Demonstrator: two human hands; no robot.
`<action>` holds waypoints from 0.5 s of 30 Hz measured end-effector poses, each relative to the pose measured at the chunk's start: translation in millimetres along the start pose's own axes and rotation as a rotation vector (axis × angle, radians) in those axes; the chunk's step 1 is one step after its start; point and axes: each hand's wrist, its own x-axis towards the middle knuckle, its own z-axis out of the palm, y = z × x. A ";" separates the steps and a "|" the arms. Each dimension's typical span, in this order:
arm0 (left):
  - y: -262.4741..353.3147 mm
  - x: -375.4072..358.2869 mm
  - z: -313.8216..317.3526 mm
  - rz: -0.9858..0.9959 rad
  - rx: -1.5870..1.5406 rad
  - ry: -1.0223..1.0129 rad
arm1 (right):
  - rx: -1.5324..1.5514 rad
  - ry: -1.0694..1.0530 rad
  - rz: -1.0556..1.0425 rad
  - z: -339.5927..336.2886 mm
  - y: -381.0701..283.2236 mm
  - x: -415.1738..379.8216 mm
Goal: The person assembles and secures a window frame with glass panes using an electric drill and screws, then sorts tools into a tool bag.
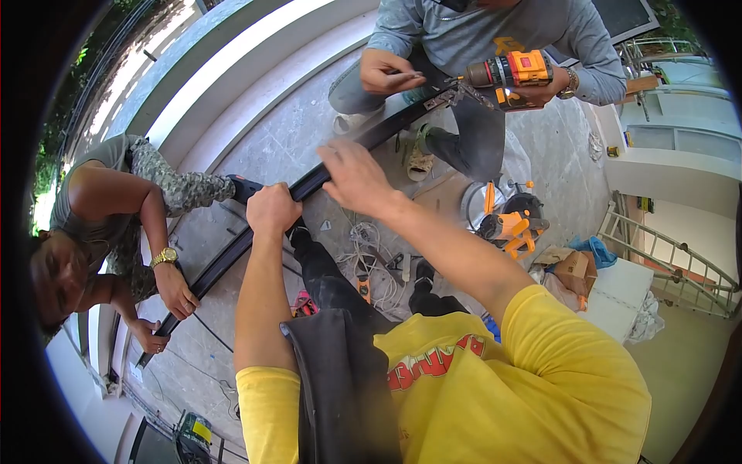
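Observation:
A long dark metal bar [382,131] runs diagonally across the view. My left hand [274,209] is closed around its middle. My right hand [357,178], slightly blurred, is over the bar a little farther up, thumb and fingers apart. At the upper end a co-worker in a grey-blue shirt [495,31] holds an orange and black cordless drill [525,69], its tip close to the metal fitting [442,99] on the bar. The lower end is gripped by both hands of another co-worker [178,294] in camouflage trousers.
On the tiled floor lie tangled white cord [375,240] and several small tools by my feet. To the right stands an orange and black power saw [514,220]. Beyond it are a cardboard box [576,271], a white box [622,298] and a ladder [672,259]. Curved white steps [224,85] rise behind the bar.

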 end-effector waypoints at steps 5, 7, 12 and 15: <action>-0.8 1.0 3.1 -0.003 -0.011 0.012 | -0.422 -0.370 -0.095 30.3 20.7 48.7; -2.6 2.7 3.7 -0.003 -0.009 0.009 | -0.368 -0.891 -0.012 26.9 21.6 67.5; -0.9 3.3 2.2 -0.009 -0.007 -0.007 | -0.277 -0.823 -0.013 19.9 27.2 60.4; -1.3 2.6 2.6 -0.004 -0.013 0.011 | -0.251 -0.701 -0.077 31.8 36.2 52.6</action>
